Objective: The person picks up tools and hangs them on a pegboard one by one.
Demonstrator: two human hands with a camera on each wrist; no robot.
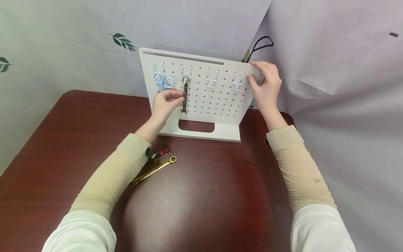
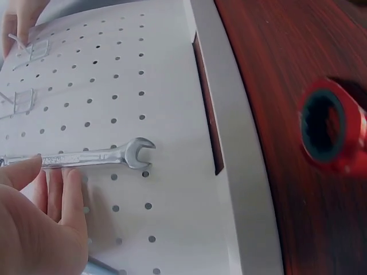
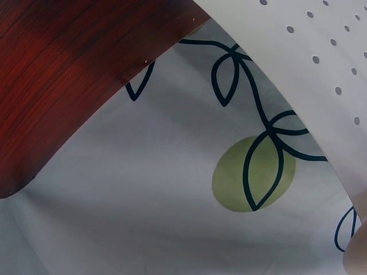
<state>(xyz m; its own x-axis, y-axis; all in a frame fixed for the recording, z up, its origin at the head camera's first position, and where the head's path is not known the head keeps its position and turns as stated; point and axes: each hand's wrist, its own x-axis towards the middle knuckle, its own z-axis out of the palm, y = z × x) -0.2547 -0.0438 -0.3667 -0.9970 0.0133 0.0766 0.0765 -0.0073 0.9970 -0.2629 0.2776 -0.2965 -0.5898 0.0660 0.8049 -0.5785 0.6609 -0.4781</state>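
A small silver combination wrench (image 2: 103, 156) hangs by its ring end from a wire hook on the white pegboard (image 1: 228, 131), open end down. My left hand (image 1: 165, 103) pinches its shaft from the left, the thumb on one side and the fingertips on the other. Up at the board's top right corner, my right hand (image 1: 267, 84) grips the edge, thumb on the front and fingers over the top. Light-blue scissors (image 1: 160, 77) hang on the leftmost hook, their lower part hidden behind my left hand.
Two bare wire hooks (image 1: 211, 82) are on the board's right half. Below my left forearm, a gold wrench (image 1: 155, 170) and a red wrench (image 1: 164, 150) lie on the dark red wooden table (image 1: 204, 196). A patterned pale cloth (image 1: 330, 70) hangs behind.
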